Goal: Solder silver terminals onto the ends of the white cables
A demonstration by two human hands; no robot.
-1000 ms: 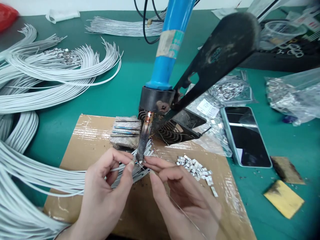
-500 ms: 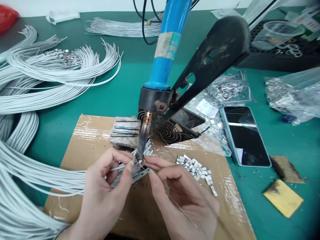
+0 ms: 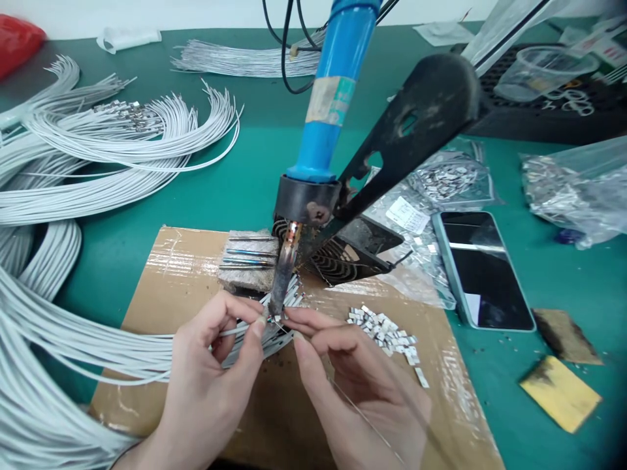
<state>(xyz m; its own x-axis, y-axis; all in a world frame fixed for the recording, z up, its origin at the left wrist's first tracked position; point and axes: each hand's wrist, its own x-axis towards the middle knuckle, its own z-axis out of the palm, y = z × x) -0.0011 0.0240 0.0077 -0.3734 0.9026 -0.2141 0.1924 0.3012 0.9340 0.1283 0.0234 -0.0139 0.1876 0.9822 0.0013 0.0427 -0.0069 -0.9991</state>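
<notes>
hands: 2 | soldering iron: 1 | thin wire: 1 | phone: 1 | sponge pieces: 2 | metal tabs: perhaps dozens

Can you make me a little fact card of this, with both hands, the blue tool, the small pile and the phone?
Left hand: grip on a white cable
Right hand: grip on a thin wire
Blue tool: soldering iron, tip down between the fingertips
Pile: metal pieces on cardboard
Phone: screen up, right of the pile

A phone in a pale blue case lies screen up on the green table at right. Beyond it, a clear plastic cup rests on a black tray. A red object sits at far left.
</notes>
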